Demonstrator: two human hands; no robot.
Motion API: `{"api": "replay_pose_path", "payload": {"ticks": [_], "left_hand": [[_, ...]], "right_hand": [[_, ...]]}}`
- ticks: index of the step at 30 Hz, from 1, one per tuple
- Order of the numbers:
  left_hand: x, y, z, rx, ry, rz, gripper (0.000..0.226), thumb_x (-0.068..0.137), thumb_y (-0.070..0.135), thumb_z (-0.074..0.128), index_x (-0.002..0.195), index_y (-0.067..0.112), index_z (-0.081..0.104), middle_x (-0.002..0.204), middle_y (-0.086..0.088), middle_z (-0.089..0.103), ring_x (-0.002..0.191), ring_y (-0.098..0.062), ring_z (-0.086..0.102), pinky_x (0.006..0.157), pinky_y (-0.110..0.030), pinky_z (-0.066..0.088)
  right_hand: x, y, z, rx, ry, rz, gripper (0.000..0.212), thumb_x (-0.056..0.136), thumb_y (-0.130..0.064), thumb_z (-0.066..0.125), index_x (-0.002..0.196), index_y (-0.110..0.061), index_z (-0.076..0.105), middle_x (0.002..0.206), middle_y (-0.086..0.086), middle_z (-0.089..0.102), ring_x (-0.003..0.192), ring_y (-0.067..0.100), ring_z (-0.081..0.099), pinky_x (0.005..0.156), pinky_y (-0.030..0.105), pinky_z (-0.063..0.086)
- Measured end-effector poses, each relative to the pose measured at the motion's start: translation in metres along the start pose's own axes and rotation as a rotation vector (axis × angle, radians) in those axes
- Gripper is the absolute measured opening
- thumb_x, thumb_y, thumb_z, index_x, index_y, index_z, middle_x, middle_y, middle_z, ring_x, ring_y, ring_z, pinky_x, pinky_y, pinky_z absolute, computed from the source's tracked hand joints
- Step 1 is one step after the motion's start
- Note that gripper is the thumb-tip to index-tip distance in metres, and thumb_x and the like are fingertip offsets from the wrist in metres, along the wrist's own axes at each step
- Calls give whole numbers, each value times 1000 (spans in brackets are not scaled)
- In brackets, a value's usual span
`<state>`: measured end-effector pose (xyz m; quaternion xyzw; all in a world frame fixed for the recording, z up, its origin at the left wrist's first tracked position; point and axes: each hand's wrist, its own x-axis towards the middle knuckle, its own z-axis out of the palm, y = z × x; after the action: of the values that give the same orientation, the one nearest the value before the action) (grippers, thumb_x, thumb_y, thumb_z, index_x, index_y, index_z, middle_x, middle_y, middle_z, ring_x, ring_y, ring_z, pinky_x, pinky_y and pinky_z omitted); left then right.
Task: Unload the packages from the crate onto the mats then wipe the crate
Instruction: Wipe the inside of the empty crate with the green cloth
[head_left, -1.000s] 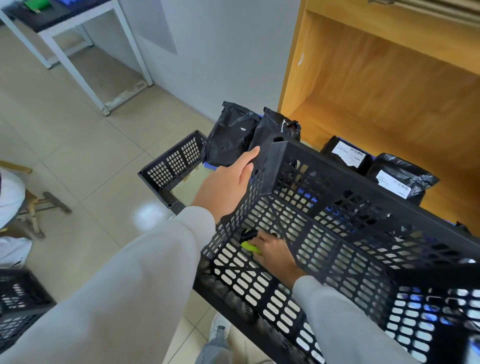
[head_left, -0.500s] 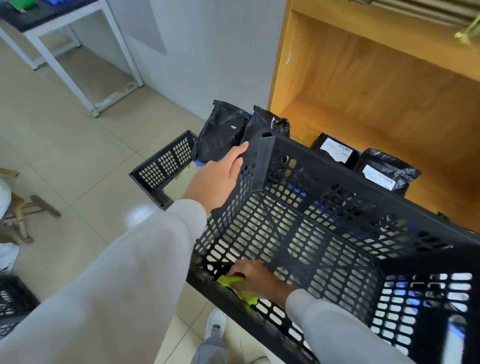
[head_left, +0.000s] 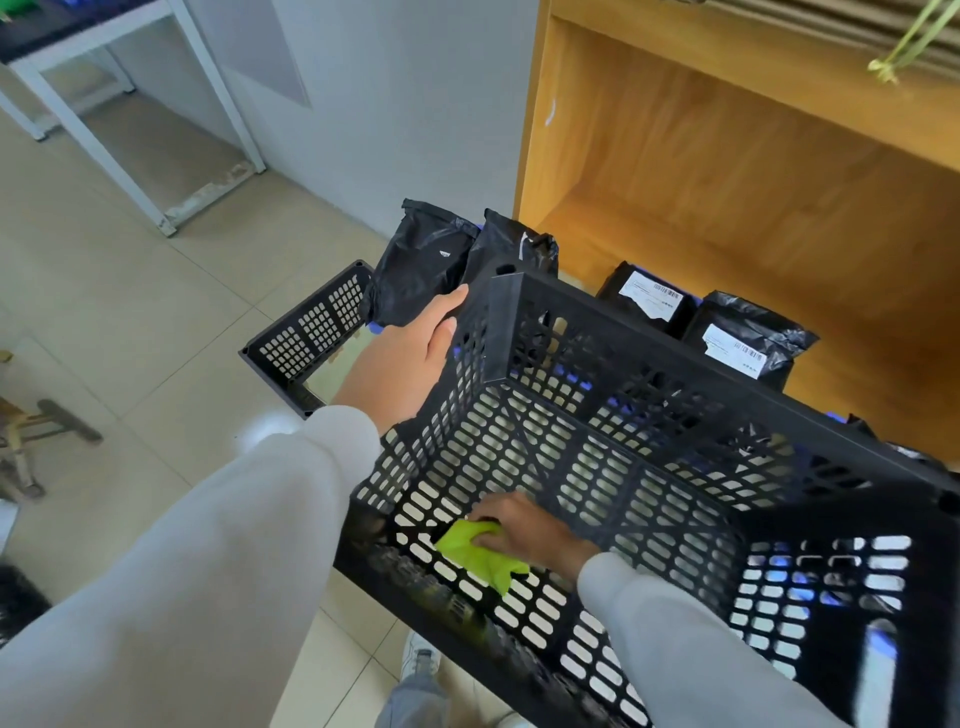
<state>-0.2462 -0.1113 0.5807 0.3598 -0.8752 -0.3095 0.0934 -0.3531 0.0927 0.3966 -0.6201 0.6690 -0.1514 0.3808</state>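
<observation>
Right hand with cloth has slid to the crate's near wall. Fingers grip the cloth, wiping. Left hand clasps the corner, steadying the tilt.

A parcel storeroom or sorting room is suggested: labelled black packages are lined along a wooden shelving unit at right, and black perforated crates are seen on the tiled floor.
</observation>
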Motion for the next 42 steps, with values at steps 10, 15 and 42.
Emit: {"api": "replay_pose_path", "payload": {"ticks": [10, 15, 42], "left_hand": [[2, -2, 1, -5, 8, 10, 44, 109, 46, 26, 152, 55, 25, 60, -16, 58, 60, -34, 67, 46, -52, 51], [2, -2, 1, 2, 3, 4, 44, 108, 47, 25, 152, 55, 24, 60, -15, 58, 65, -32, 69, 46, -51, 52], [1, 1, 2, 95, 15, -4, 46, 108, 47, 21, 153, 57, 19, 56, -12, 56, 60, -30, 68, 52, -53, 51]], "right_hand": [[18, 45, -68, -165, 168, 235, 38, 94, -28, 70, 129, -16, 66, 128, 2, 67, 110, 22, 66, 96, 31, 52], [22, 59, -93, -274, 261, 357, 34, 97, -26, 63, 129, -15, 64, 129, 7, 65, 111, 36, 65, 92, 43, 53], [4, 45, -49, -182, 362, 325, 37, 87, -19, 75, 124, -22, 69, 115, -3, 61, 92, 23, 70, 83, 40, 58]]}}
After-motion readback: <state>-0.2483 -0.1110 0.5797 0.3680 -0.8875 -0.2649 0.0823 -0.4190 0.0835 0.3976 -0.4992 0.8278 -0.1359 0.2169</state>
